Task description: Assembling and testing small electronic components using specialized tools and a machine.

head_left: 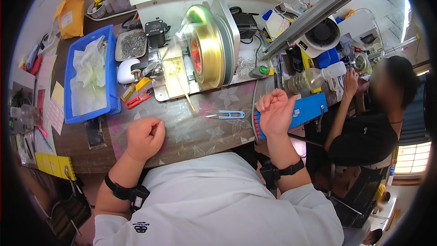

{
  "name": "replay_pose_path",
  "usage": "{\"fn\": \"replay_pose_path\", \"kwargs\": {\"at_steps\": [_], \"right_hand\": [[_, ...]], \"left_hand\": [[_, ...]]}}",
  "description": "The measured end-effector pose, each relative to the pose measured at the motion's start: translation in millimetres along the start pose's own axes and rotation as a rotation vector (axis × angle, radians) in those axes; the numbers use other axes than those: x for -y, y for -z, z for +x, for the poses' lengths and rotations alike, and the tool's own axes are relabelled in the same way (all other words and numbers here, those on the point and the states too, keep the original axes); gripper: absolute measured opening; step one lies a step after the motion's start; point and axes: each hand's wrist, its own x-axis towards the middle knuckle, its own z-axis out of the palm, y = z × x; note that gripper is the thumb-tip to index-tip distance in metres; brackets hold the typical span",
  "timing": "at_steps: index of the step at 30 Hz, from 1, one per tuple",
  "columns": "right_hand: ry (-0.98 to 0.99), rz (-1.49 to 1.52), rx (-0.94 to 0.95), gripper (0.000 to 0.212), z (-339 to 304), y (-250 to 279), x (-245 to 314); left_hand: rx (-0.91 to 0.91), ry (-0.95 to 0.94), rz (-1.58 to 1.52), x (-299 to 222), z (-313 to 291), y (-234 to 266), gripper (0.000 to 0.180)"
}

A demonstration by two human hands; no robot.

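Note:
My left hand [146, 139] is closed in a loose fist just above the near part of the table, and nothing shows sticking out of it. My right hand [276, 113] is raised palm up over the table's right side, fingers loosely curled, thumb apart, with nothing visible in it. Between the two hands, and farther off, lies a pair of light blue thread snips [227, 115]. A thin wooden stick [184, 86] leans off the machine's base beyond them. A large spool of golden wire [211, 59] stands upright on the machine behind. Nearest my left hand lies a red-handled tool [139, 98].
A blue tray [69, 95] with crumpled plastic stands at left, beside a dish of small metal pieces [131, 44]. On the right are a blue board [302, 113], a clear bottle [306, 79] and a slanting metal rail [318, 11]. A co-worker [364, 130] works at far right.

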Motion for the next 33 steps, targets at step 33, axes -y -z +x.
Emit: {"fn": "replay_pose_path", "kwargs": {"at_steps": [33], "right_hand": [[-0.022,0.083,-0.054,0.057,0.7,-9.2,6.4]], "left_hand": [[-0.071,-0.029,-0.024,3.3,-1.6,-2.1,0.006]]}}
